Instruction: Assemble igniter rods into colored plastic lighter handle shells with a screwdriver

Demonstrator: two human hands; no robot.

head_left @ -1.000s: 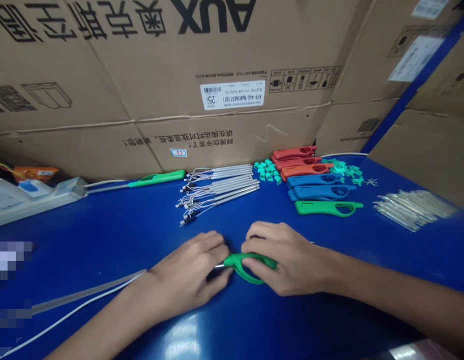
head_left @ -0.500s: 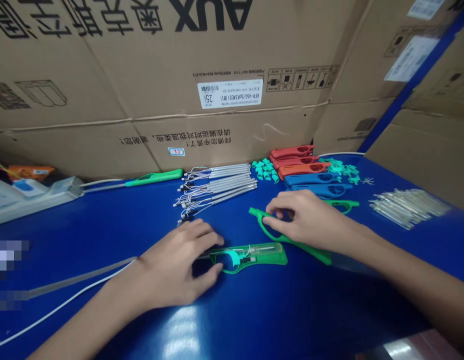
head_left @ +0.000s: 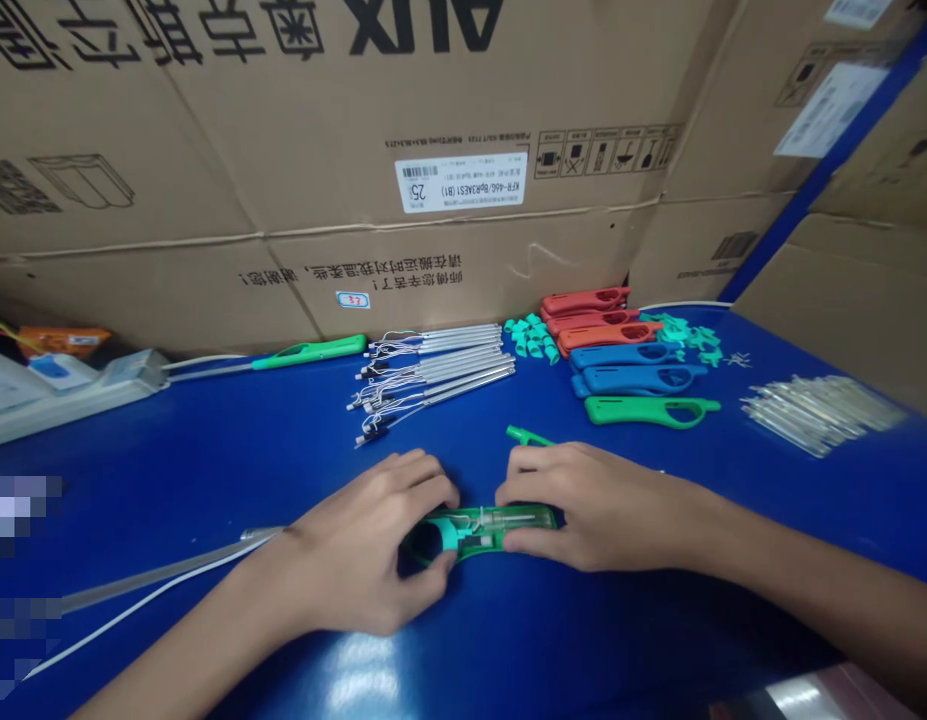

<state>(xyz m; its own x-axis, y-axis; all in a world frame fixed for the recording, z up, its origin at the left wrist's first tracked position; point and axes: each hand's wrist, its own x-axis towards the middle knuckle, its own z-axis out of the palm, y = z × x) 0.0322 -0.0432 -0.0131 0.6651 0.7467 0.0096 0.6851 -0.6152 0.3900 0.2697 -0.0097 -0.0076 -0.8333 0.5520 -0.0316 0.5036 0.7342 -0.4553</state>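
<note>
Between my two hands lies an opened green gas lighter handle (head_left: 474,547) with a clear fuel tank (head_left: 514,517), a teal trigger (head_left: 446,532) and a thin white wire inside. My left hand (head_left: 377,540) is closed around its trigger end, thumb in front and fingers behind. The rear end is pinched by my right hand (head_left: 590,505), which covers the tip. Just behind my right hand, another green handle shell (head_left: 529,436) shows only its narrow end; the rest is hidden. A metal rod (head_left: 260,533) extends left from under my left wrist.
Several metal lighter tubes with wires (head_left: 463,365) lie behind my hands. Teal triggers (head_left: 534,337), red shells (head_left: 583,300), blue shells (head_left: 643,378) and a green shell (head_left: 643,411) stand right of them. Clear fuel tanks (head_left: 823,412) lie far right; a power strip (head_left: 125,390) is left.
My right hand has left the loose green shell and moved down and left onto the rear end of the opened lighter handle. My left hand keeps its grip, with the handle shifted slightly left.
</note>
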